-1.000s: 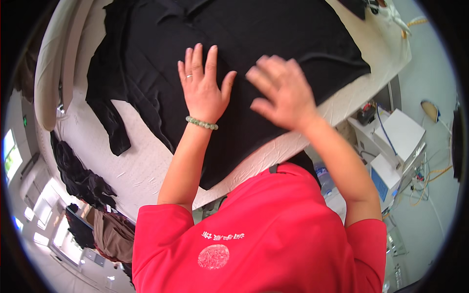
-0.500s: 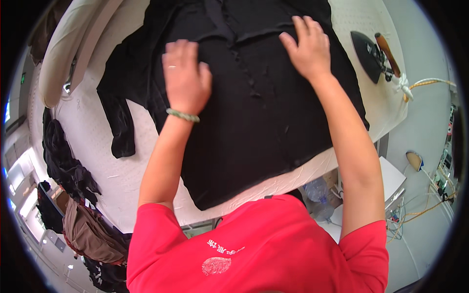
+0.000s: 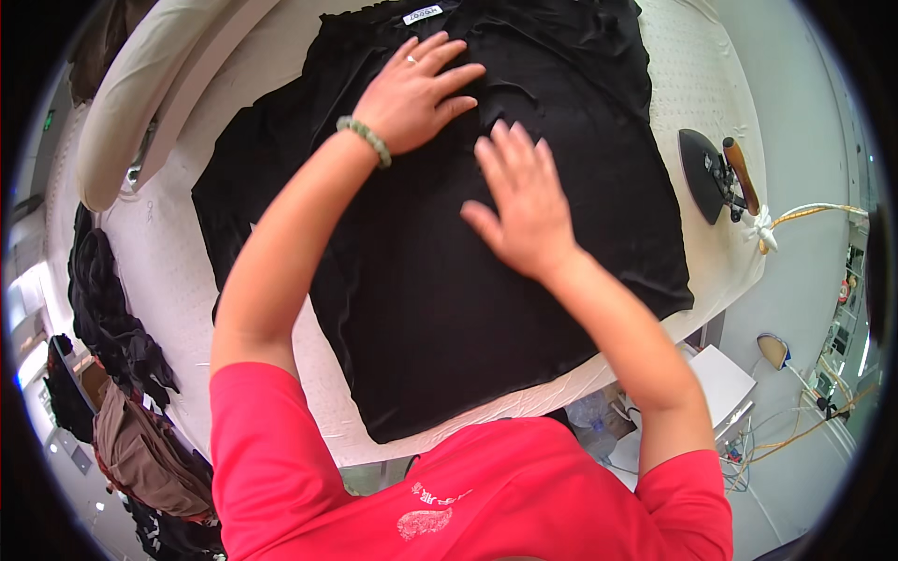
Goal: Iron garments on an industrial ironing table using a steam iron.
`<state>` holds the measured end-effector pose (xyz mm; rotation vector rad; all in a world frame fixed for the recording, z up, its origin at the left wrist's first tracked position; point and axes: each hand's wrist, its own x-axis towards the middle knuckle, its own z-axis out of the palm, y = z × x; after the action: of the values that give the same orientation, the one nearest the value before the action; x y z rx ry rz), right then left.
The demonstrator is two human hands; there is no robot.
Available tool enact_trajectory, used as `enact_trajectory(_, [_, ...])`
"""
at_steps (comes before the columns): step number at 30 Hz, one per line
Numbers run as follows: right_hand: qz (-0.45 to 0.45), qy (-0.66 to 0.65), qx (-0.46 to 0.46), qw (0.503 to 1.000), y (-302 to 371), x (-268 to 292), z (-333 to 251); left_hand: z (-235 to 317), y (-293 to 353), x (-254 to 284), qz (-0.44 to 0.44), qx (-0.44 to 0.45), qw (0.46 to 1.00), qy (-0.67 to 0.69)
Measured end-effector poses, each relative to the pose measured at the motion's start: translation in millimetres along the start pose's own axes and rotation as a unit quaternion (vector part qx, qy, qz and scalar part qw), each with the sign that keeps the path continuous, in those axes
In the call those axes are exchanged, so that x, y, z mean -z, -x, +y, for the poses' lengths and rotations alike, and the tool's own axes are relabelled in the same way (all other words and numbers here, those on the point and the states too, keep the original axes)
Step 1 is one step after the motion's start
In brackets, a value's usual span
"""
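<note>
Garment (image 3: 468, 337) lay beneath both hands, long axis running near to far, left hand (image 3: 412, 98) nearer the label (image 3: 423, 15) than right hand (image 3: 528, 210), all fingers extended, gripping nothing.

Small white label (image 3: 423, 15) with dark printed characters sits up at the far end of the black garment (image 3: 440, 276). The red shirt (image 3: 538, 496) has a curved line of pale lettering (image 3: 442, 495) above a rounded pale emblem (image 3: 424, 524). There's also a tiny green sign (image 3: 49, 120) way off left, honestly too small to make out.
</note>
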<state>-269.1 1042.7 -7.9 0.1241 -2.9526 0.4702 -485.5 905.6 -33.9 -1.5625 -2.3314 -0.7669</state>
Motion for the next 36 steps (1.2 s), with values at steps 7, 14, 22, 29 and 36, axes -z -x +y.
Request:
enact_trajectory(7, [-0.102,-0.003,-0.003,0.995,40.1,-5.8,-19.3,-65.7,-26.4,-2.6,-0.039,-0.049,0.995,-0.082])
enact_trajectory(14, [-0.093,-0.003,0.000,0.996,42.2,-4.6,-18.3,-75.9,-36.6,-2.1,-0.074,-0.057,0.991,-0.099])
enact_trajectory(22, [-0.018,-0.045,-0.001,0.999,61.8,1.1,-27.9,38.6,-3.8,-21.4,0.102,0.054,0.989,-0.091])
enact_trajectory(29, [-0.020,0.055,-0.129,0.990,227.1,55.4,48.9,288.8,108.1,-8.9,-0.076,0.167,0.977,0.109])
enact_trajectory(36, [0.083,0.098,-0.447,0.885,341.5,117.0,183.8,361.1,112.0,-34.9,-0.120,0.161,0.978,0.055])
